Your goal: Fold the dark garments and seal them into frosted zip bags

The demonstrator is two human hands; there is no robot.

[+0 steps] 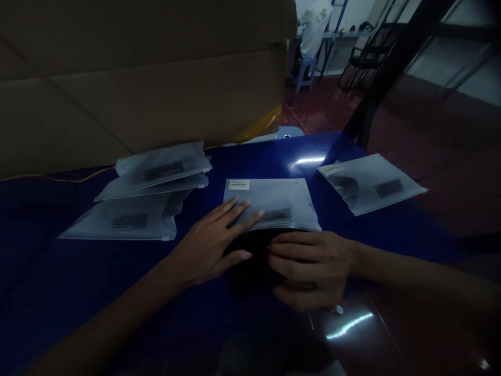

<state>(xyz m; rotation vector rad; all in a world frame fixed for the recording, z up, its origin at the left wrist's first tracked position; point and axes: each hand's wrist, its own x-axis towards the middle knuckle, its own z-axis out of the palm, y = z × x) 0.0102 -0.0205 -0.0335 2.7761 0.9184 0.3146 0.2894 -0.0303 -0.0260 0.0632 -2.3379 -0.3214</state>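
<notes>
A frosted zip bag (pixel 274 196) with a white barcode label at its upper left corner lies flat in front of me. My left hand (pixel 217 235) rests on its lower left part, fingers spread and nothing gripped. Below the bag's zip edge is a flat black item (pixel 256 256), too dark to make out its kind. My right hand (pixel 313 269) is closed at the right side of that black item, with its fingers curled and their tips against it. Whether the black item reaches into the bag is not visible.
Several similar frosted bags (pixel 156 172) lie overlapped at left on the blue table (pixel 258 162). Another bag (pixel 373 183) lies at right. A large cardboard box (pixel 156 104) stands behind. A person (pixel 315 28) sits on a blue stool (pixel 305 73) in the background.
</notes>
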